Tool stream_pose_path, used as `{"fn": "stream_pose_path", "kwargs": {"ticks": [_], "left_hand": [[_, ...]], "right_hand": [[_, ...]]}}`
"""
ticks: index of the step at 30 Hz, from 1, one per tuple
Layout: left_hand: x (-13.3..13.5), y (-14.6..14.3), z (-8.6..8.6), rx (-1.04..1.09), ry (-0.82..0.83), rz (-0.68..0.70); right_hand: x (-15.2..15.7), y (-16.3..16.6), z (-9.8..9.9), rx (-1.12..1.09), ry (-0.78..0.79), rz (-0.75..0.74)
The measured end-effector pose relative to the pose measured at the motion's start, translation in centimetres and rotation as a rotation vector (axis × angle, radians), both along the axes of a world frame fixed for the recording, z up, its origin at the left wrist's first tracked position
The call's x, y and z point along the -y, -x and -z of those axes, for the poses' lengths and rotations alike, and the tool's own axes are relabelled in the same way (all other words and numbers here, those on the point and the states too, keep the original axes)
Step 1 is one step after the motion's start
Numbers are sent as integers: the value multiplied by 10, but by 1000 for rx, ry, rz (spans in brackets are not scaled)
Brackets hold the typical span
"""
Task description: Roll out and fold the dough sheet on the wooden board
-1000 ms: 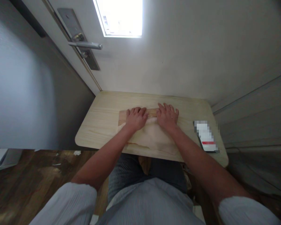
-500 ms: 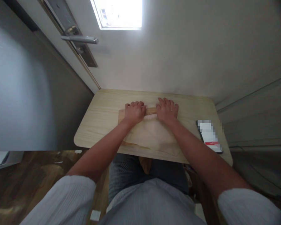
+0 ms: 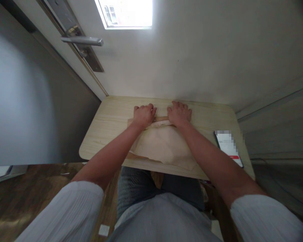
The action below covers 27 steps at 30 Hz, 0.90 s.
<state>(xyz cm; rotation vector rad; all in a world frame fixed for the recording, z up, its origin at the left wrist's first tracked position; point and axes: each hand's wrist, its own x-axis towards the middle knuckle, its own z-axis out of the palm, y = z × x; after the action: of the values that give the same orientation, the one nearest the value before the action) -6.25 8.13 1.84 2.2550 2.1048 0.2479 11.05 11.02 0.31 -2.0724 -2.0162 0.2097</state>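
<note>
Tan sheet, probably paper (image 3: 164, 144), one item. Head view, the sole view: it lies at the middle of the wood-grain worktop (image 3: 101, 127), its pale part reaching close to the near edge, its other end short of the far edge. Surface creased and slightly bulged. A narrow brown strip (image 3: 161, 118) crosses its far end between the hands; whether strip and sheet are one piece cannot be told.

Left hand (image 3: 143, 115): over the left part of the strip, fingers curled under, knuckles up; whether it grips the strip or only presses on it cannot be told.

Right hand (image 3: 179, 115): over the strip's right end, palm down, fingers bent and spread, fingertips towards the worktop's far edge; not clenched.

Change noted: both hands have advanced towards the far edge over the last second. The left fingers are more tightly curled; the strip shows narrower between the hands, and the sheet behind it more rumpled. Judged from this, the strip is being rolled or folded under forward pressure, both hands working as a pair, and that action is still under way.

Also listed: smartphone (image 3: 227, 144), screen up, near the worktop's right edge, towards the near right corner, apart from the right forearm; door lever handle (image 3: 83, 41), metal, beyond the far left corner.
</note>
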Motion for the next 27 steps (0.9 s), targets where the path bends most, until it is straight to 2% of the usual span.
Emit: {"fn": "stream_pose_path", "kwargs": {"ticks": [4, 6, 10, 12, 17, 22, 27], "left_hand": [[3, 0, -3, 10, -42, 46], [11, -1, -5, 25, -60, 82], [38, -5, -5, 88, -49, 116], [51, -7, -4, 128, -33, 124], [75, -11, -4, 191, -35, 153], [94, -10, -3, 245, -79, 244], [99, -19, 3, 156, -85, 186]], "right_hand": [[-2, -3, -1, -11, 19, -21], [6, -14, -1, -60, 3, -85], [37, -52, 0, -198, -71, -378], [54, -71, 0, -180, -99, -481], [85, -92, -1, -48, -145, -457], [108, -96, 0, -91, -185, -438], [116, -88, 3, -146, -187, -371]]}}
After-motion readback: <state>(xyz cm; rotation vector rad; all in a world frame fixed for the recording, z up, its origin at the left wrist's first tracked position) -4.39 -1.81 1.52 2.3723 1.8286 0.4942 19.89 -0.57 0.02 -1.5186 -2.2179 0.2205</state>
